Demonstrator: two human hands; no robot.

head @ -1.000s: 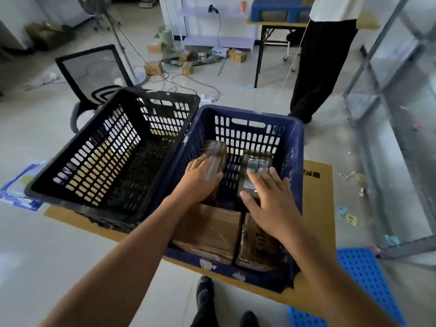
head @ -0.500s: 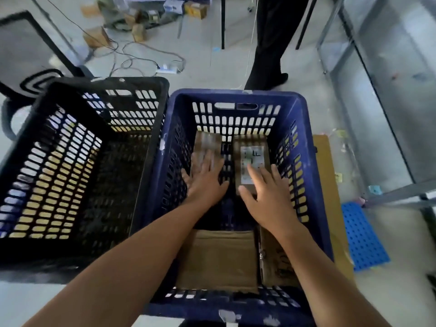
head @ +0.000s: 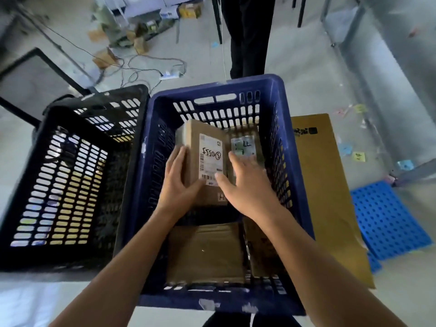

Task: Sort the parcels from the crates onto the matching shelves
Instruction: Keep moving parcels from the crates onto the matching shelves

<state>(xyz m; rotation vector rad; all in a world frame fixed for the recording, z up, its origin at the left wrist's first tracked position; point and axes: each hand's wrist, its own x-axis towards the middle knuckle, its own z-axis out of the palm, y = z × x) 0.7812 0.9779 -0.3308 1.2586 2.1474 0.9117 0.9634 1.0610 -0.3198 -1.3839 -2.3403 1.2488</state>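
Note:
A blue crate (head: 280, 107) stands in front of me with several brown parcels inside. My left hand (head: 175, 185) grips the left side of a cardboard parcel with a white label (head: 203, 149), tilted up off the crate floor. My right hand (head: 245, 185) is spread against that parcel's right edge, its fingers over a second labelled parcel (head: 245, 145) at the back right. Two more parcels lie at the near end: a wide one (head: 205, 251) and a narrow one (head: 262, 251). A black crate (head: 77, 119) to the left looks empty.
A flat cardboard sheet (head: 325, 185) lies under and right of the blue crate, with a blue perforated mat (head: 387, 220) beyond it. A person's dark trouser legs (head: 247, 36) stand behind the crate. Cables and small boxes litter the floor at the back. A metal shelf frame (head: 354, 43) rises at right.
My left hand has taken hold of the left back parcel and raised it so its white label faces up. My right hand has slid left against it. The view has tilted further down.

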